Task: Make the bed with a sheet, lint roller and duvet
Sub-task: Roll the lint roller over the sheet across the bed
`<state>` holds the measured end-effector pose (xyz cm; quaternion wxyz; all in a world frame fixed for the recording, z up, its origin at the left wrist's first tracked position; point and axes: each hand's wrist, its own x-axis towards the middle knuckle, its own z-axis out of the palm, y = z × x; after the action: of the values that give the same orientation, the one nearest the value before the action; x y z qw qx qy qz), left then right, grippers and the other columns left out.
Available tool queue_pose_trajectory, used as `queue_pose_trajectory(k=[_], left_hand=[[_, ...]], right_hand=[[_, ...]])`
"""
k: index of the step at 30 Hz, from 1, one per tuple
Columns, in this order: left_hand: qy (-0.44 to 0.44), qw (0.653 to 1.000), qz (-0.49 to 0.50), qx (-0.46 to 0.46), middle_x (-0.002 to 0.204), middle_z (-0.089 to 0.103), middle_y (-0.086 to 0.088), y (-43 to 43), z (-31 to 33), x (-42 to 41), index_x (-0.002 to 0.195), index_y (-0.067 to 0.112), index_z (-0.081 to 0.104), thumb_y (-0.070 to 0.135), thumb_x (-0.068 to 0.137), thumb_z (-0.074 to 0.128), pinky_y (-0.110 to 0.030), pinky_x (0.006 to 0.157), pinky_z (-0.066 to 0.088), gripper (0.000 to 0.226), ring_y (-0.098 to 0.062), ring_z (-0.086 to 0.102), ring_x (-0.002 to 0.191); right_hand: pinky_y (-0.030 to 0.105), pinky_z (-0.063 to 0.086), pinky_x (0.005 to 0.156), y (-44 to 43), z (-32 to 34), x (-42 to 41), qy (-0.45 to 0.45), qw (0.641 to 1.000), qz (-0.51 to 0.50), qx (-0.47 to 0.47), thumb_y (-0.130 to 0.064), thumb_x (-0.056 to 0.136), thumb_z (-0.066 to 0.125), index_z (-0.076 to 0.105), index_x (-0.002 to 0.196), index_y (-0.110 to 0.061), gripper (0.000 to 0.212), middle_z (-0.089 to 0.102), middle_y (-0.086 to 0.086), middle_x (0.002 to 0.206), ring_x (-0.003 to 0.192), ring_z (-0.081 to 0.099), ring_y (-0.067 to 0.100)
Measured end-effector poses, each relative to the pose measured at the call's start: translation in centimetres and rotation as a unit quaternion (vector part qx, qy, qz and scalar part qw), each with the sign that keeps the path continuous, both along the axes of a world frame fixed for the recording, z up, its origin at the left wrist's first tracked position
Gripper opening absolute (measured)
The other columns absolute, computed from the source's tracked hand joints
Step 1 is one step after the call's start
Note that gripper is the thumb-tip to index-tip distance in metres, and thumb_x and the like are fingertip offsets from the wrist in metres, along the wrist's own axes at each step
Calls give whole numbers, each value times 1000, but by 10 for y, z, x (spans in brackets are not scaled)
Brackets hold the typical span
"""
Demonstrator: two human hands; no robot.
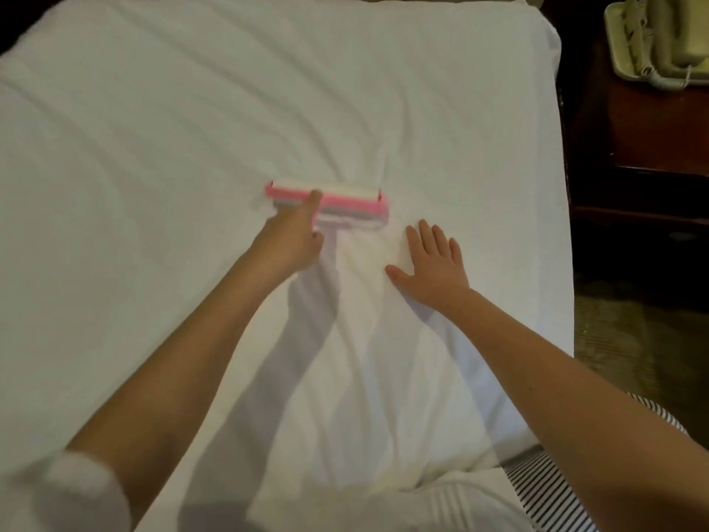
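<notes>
Lint roller (330,203) handle hidden inside gripping left hand (293,240); blurred pink head lies crosswise, left-right, on white sheet (192,120) mid-bed. Right hand (431,263) flat, fingers spread, pressing sheet just beside.

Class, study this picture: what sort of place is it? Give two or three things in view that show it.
Probably a hotel bedroom: a bed under a white sheet, a dark wooden nightstand beside it, and a cream corded telephone on that nightstand. A lint roller on the sheet hints at housekeeping.
</notes>
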<state>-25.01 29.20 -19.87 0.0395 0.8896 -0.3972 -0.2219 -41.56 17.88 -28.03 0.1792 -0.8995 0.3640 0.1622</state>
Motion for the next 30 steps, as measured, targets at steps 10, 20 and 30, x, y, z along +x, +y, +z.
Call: queue_pose_trajectory(k=[10,20,30], left_hand=[[-53,992,30,-108,118,56,-23,-53,11,34,148,15,22,16,98,36,-35,74,39,52,-38,55,104],[-66,996,-19,-64,119,57,-21,-90,-33,89,148,15,20,21,99,34,-34,76,40,51,-37,55,105],[-8,996,-11,-88,128,52,-24,-118,-35,97,150,16,16,16,98,36,-33,85,38,56,-37,50,115]], right_hand=[[39,-11,116,-25,11,29,-19,1000,1,-12,-58,95,28,-9,150,-16,78,-17,3,158,145,-16,20],[41,-11,116,-44,-10,84,-3,1000,-28,11,-81,75,38,-15,149,-17,112,-21,4,156,144,-20,24],[39,-12,115,-48,-20,82,-31,999,-32,25,-82,74,39,-14,149,-17,113,-20,3,157,143,-20,20]])
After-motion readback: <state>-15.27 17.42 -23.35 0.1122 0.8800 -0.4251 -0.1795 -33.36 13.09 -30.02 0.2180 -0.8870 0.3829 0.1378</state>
